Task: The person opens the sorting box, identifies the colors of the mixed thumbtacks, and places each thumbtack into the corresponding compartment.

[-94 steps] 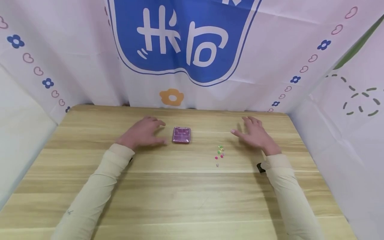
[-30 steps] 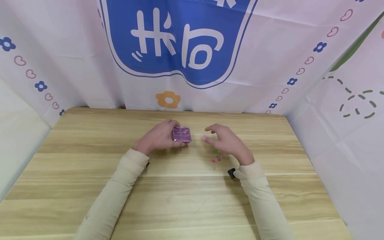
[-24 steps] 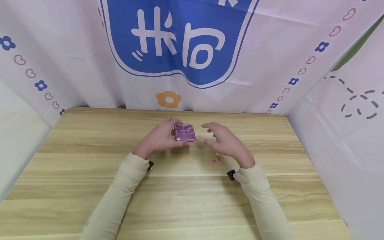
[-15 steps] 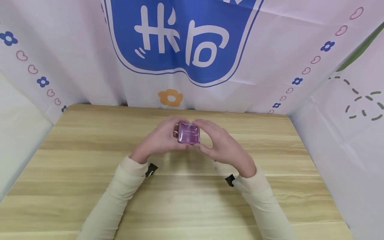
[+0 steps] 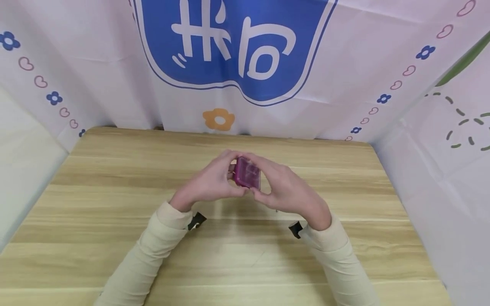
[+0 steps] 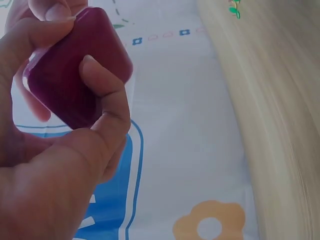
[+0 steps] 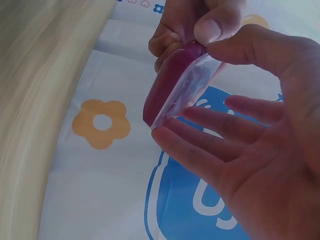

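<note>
- In the head view the purple box [image 5: 249, 175] is at the centre of the frame, raised above the wooden tabletop [image 5: 245, 263] and tilted, between the two hands.
- The left hand [image 5: 210, 180] grips the box, fingers bent round its left side.
- The right hand [image 5: 289, 190] pinches it at the right, thumb and forefinger on its edges.
- The left wrist view shows what the head view hides: the opaque magenta back [image 6: 62, 72], with a left fingertip pressed on it. Small coloured pieces [image 6: 234, 10] appear at the upper right of that frame; in the head view the right hand covers nearly all of them.
- The right wrist view alone catches the box nearly edge-on, its clear lid [image 7: 191, 85] over the magenta part. The right hand's other fingers stretch out at the right of that frame.
- Three seconds ago the box lay flat on the tabletop, both hands off it, pieces in plain sight.
- Half a second ago both hands were already at the box and its top faced the head camera more squarely; now its magenta left side shows too.
</note>
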Motion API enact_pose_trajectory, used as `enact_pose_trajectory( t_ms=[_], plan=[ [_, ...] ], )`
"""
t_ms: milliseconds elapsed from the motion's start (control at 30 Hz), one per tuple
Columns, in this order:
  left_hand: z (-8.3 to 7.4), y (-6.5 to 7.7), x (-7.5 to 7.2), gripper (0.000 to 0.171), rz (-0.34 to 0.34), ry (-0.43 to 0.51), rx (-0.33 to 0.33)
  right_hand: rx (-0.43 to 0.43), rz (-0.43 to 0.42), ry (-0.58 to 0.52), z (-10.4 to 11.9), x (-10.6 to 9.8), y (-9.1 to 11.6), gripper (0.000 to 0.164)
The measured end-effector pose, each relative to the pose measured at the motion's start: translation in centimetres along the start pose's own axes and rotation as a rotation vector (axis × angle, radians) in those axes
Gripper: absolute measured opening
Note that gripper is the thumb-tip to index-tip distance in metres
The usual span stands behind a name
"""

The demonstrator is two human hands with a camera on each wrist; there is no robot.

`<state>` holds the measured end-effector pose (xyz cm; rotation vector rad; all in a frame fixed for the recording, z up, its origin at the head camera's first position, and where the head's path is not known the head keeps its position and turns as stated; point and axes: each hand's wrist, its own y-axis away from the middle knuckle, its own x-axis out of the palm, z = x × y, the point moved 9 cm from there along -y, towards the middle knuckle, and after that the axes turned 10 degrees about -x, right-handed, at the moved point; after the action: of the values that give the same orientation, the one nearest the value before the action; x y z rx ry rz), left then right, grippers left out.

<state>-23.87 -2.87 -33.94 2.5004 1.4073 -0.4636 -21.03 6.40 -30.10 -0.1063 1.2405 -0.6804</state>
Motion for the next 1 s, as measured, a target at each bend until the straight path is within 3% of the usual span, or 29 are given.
enact_pose_trajectory(
  t_ms=[167,300,500,600,767,833,1000],
  plan=[
    [-2.5,0.8,0.1,0.067,-0.003,-0.023,0.044,-0.007,-0.021,0.066,0.6,-0.2,0.2,0.092],
    [-3.2,0.9,0.1,0.062,-0.031,-0.051,0.051,-0.042,-0.045,0.18,1.4,-0.3,0.1,0.099],
    [-3.3,0.9,-0.1,0.063,-0.104,-0.029,0.036,-0.05,-0.071,0.302,2.0,-0.4,-0.3,0.078],
    [-3.5,0.9,-0.1,0.062,-0.115,-0.02,0.042,-0.059,-0.068,0.312,2.2,-0.4,-0.4,0.073],
    [-3.9,0.9,0.2,0.065,-0.099,-0.011,0.057,-0.08,-0.109,0.389,2.1,-1.2,-0.2,0.051],
    [-3.9,0.9,0.7,0.068,-0.067,-0.011,0.067,-0.086,-0.149,0.365,1.7,-2.1,0.1,0.042],
    [-2.5,0.4,1.6,0.076,0.021,0.047,0.1,-0.068,-0.233,0.124,0.3,-4.4,1.1,0.027]
  ],
)
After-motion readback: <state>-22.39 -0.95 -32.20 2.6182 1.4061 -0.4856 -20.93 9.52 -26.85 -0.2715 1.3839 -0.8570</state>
